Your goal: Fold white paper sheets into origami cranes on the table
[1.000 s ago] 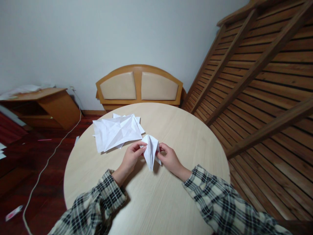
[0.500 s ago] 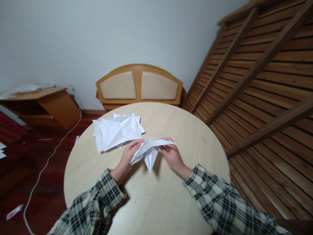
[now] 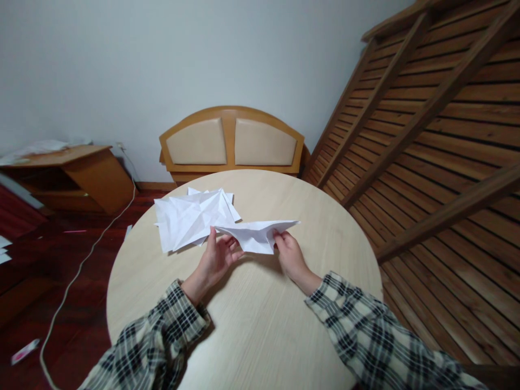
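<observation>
A folded white paper piece (image 3: 257,236) is held just above the round light wooden table (image 3: 260,319), spread out wide with a long point reaching right. My left hand (image 3: 215,259) pinches its left end between thumb and fingers. My right hand (image 3: 286,253) grips its right underside, fingers closed on the paper. Both sleeves are plaid.
A loose pile of creased white paper sheets (image 3: 190,216) lies on the table's far left. A wooden chair (image 3: 231,142) with padded back stands beyond the table. Slatted wooden stairs (image 3: 426,135) rise at the right. A low wooden cabinet (image 3: 69,173) and a white cable (image 3: 81,260) are at the left.
The paper piece has gone from a narrow shape pointing down to a wide, flat spread. My hands have moved apart, pulling its ends left and right.
</observation>
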{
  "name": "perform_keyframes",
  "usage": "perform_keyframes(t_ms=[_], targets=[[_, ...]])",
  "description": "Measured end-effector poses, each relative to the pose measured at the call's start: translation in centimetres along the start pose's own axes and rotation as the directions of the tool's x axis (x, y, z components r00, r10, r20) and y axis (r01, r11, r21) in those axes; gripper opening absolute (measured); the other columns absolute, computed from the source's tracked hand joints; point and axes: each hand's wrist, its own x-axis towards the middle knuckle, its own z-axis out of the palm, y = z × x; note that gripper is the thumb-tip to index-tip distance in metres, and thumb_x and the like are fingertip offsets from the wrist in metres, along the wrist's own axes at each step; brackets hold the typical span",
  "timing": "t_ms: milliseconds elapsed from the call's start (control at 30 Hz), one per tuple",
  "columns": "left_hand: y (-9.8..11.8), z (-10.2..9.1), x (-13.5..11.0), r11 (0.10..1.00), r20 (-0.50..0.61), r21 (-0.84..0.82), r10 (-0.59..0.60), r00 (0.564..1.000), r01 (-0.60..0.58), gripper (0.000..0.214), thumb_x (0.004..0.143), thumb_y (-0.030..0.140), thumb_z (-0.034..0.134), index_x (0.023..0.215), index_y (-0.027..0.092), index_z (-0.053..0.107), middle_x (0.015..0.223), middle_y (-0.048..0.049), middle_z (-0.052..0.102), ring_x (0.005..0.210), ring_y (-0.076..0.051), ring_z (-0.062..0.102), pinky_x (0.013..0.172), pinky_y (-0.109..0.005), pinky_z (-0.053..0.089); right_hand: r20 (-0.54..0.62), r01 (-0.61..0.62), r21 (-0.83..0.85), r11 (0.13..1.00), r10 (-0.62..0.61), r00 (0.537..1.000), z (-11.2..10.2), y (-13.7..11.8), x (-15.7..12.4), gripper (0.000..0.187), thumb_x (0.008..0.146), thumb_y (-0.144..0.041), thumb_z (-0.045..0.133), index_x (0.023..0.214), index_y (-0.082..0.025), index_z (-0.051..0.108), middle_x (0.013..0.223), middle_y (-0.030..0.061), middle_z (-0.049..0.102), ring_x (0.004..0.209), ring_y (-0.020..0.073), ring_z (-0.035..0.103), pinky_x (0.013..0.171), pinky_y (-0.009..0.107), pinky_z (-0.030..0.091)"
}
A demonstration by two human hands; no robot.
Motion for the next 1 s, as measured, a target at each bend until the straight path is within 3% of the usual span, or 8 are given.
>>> perform_keyframes(t_ms=[100, 200, 333, 433, 500, 633, 800, 1000], targets=[[-0.3, 0.1, -0.2, 0.987, 0.052, 0.134, 0.077, 0.996, -0.083, 0.055, 0.079, 0.063, 0.066, 0.106, 0.016, 0.066, 0.115, -0.0129, 0.066, 0.104, -0.025, 0.060, 0.083, -0.034, 0.049, 0.002, 0.027, -0.084, 0.996, -0.027, 1.000, -0.2, 0.2, 0.1, 0.037, 0.089, -0.053, 0.048, 0.078, -0.019, 0.061, 0.074, 0.0061, 0.067, 0.069, 0.0212, 0.060, 0.065, 0.033, 0.047], [-0.9, -0.2, -0.1, 0.962, 0.057, 0.237, 0.122, 0.991, -0.132, 0.045, 0.074, 0.053, 0.075, 0.097, 0.016, 0.067, 0.103, -0.0104, 0.067, 0.090, -0.021, 0.061, 0.073, -0.030, 0.048, 0.020, 0.052, -0.145, 0.988, -0.049, 0.999, -0.2, 0.3, -0.1, 0.037, 0.090, -0.051, 0.048, 0.074, -0.020, 0.060, 0.069, 0.0053, 0.065, 0.065, 0.0204, 0.059, 0.063, 0.033, 0.046], [-1.2, -0.8, 0.5, 0.942, -0.072, 0.299, 0.181, 0.981, -0.152, 0.034, 0.076, 0.047, 0.075, 0.086, 0.016, 0.064, 0.076, -0.0030, 0.062, 0.061, -0.012, 0.051, 0.054, -0.024, 0.039, 0.075, 0.144, -0.153, 0.978, -0.134, 0.988, -0.2, -0.2, -0.5, 0.032, 0.089, -0.044, 0.051, 0.069, -0.021, 0.059, 0.070, 0.0042, 0.064, 0.068, 0.0201, 0.058, 0.065, 0.034, 0.048], [-1.1, -1.2, 0.9, 0.927, -0.170, 0.322, 0.257, 0.951, -0.192, 0.029, 0.078, 0.042, 0.072, 0.090, 0.017, 0.063, 0.073, 0.0001, 0.060, 0.054, -0.009, 0.047, 0.049, -0.022, 0.034, 0.165, 0.231, -0.092, 0.969, -0.214, 0.963, -0.2, -0.9, -0.8, 0.022, 0.086, -0.039, 0.057, 0.071, -0.022, 0.060, 0.074, 0.0027, 0.064, 0.072, 0.0195, 0.058, 0.068, 0.032, 0.048], [-0.8, -1.4, 1.0, 0.913, -0.189, 0.337, 0.305, 0.933, -0.230, 0.033, 0.077, 0.038, 0.074, 0.100, 0.017, 0.063, 0.082, -0.0013, 0.064, 0.060, -0.010, 0.052, 0.053, -0.022, 0.039, 0.197, 0.191, -0.077, 0.979, -0.173, 0.965, -0.2, -1.0, -1.0, 0.023, 0.085, -0.040, 0.058, 0.070, -0.022, 0.061, 0.073, 0.0028, 0.064, 0.071, 0.0195, 0.059, 0.067, 0.032, 0.048], [0.1, -1.3, 0.9, 0.855, -0.203, 0.405, 0.430, 0.880, -0.325, 0.057, 0.075, 0.031, 0.076, 0.125, 0.019, 0.053, 0.101, -0.0057, 0.066, 0.076, -0.014, 0.060, 0.065, -0.025, 0.047, 0.154, -0.063, -0.040, 0.997, 0.069, 0.986, 0.0, -0.3, -0.7, 0.030, 0.083, -0.046, 0.058, 0.073, -0.019, 0.064, 0.073, 0.0060, 0.068, 0.069, 0.0212, 0.062, 0.067, 0.034, 0.048], [1.1, -1.1, 0.6, 0.734, -0.098, 0.538, 0.542, 0.834, -0.414, 0.062, 0.078, 0.029, 0.071, 0.133, 0.021, 0.046, 0.107, -0.0069, 0.063, 0.085, -0.016, 0.060, 0.073, -0.027, 0.049, 0.112, -0.180, 0.161, 0.970, 0.164, 0.980, -0.1, 0.1, -0.3, 0.028, 0.078, -0.046, 0.063, 0.086, -0.019, 0.062, 0.083, 0.0054, 0.069, 0.076, 0.0213, 0.064, 0.070, 0.034, 0.052], [1.9, -1.5, 0.3, 0.611, 0.033, 0.648, 0.574, 0.818, -0.455, 0.056, 0.081, 0.027, 0.069, 0.132, 0.021, 0.048, 0.109, -0.0061, 0.060, 0.085, -0.016, 0.057, 0.071, -0.027, 0.048, 0.043, -0.038, 0.182, 0.983, 0.031, 0.999, -0.6, -0.2, 0.1, 0.045, 0.076, -0.034, 0.068, 0.117, -0.024, 0.054, 0.099, 0.0036, 0.065, 0.084, 0.0191, 0.064, 0.075, 0.032, 0.052]])
